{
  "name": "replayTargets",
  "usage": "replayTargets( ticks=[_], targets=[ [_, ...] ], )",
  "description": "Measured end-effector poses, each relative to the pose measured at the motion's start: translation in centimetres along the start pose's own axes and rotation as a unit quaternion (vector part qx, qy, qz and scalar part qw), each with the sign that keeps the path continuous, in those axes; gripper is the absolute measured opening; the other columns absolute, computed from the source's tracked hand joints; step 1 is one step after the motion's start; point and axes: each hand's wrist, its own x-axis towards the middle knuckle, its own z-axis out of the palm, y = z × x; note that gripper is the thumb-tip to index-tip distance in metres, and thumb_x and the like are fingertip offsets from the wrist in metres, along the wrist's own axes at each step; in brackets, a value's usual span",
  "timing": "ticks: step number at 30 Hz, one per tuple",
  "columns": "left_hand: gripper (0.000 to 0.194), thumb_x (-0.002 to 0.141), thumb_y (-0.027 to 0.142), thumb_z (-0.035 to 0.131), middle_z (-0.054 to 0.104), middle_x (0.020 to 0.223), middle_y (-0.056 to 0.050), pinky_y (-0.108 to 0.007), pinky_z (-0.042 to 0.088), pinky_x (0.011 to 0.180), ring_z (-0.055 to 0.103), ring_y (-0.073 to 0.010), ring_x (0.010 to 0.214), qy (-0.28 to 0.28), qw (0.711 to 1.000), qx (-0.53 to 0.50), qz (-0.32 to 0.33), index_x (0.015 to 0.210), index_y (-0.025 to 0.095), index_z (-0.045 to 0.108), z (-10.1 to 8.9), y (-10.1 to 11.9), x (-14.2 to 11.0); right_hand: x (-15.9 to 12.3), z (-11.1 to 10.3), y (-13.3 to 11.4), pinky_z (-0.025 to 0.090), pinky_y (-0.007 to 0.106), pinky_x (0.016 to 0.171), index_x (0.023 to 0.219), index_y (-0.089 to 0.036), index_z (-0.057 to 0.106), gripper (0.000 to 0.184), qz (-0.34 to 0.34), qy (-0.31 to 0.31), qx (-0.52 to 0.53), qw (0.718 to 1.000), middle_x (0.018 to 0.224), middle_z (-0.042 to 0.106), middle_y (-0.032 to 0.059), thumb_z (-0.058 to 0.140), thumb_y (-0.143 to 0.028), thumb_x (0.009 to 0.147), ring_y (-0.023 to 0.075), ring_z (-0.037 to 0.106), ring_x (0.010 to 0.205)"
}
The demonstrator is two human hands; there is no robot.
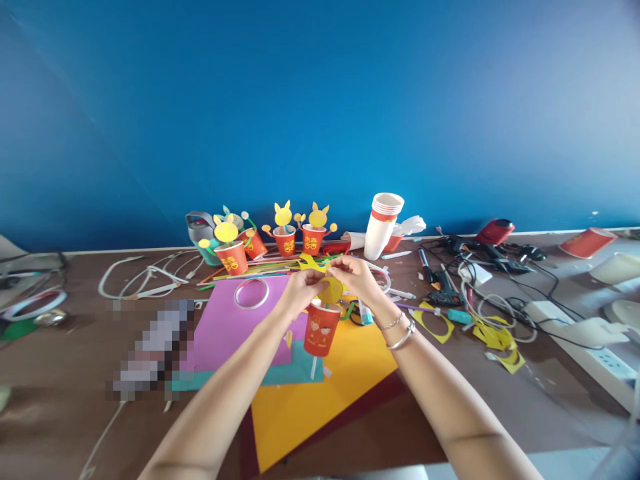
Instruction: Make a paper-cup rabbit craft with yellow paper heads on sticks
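Over the colored paper, my left hand [304,291] pinches the left edge of a yellow paper disc [331,292]. My right hand [354,275] is closed at the top of the same disc, its fingertips close to those of the left. Beneath the disc is a red paper cup [320,330] with small printed figures on its side. A white straw [313,368] sticks out below the cup's base. A green strip [347,312] juts from the cup's right side. Whatever lies between the fingertips besides the disc is hidden.
Behind stand red cups with yellow eared heads, one [233,259] at left. A white cup stack [384,227] rises behind my right hand. Purple [215,327] and orange paper [295,413] lie below. Tape roll [251,294], glue gun [444,290], yellow scraps [500,340] and a power strip [595,360] lie around.
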Motion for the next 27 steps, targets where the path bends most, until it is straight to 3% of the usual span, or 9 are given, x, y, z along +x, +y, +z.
replayTargets(
  ticks=[10,19,27],
  targets=[
    [0.027,0.058,0.038,0.078,0.065,0.065,-0.001,-0.024,0.04,0.058,0.057,-0.0135,0.061,0.001,1.0,0.015,0.008,0.067,0.014,0.069,-0.1,0.1,-0.1,0.0,-0.1,0.3,0.048,0.026,0.064,0.083,-0.016,0.067,0.02,0.003,-0.007,0.008,1.0,0.078,0.069,0.0037,0.063,-0.034,0.075,0.0159,0.062,0.072],
    [0.028,0.057,0.038,0.079,0.063,0.061,0.001,-0.024,0.041,0.061,0.055,-0.0124,0.059,-0.004,0.999,-0.045,0.02,0.066,0.015,0.065,0.1,-0.4,0.0,-0.2,-0.2,-1.0,0.047,0.026,0.063,0.084,-0.016,0.069,0.024,0.012,-0.017,0.025,0.999,0.077,0.07,0.0044,0.062,-0.037,0.074,0.0157,0.061,0.072],
    [0.028,0.058,0.04,0.078,0.063,0.062,0.001,-0.024,0.043,0.06,0.055,-0.0114,0.058,0.037,0.995,-0.079,0.051,0.065,0.016,0.065,-0.1,-0.5,0.3,-0.6,-0.9,-2.1,0.036,0.022,0.049,0.07,-0.015,0.066,0.032,0.059,-0.047,-0.009,0.997,0.06,0.059,-0.0002,0.067,-0.047,0.071,0.0106,0.049,0.055]
  ],
)
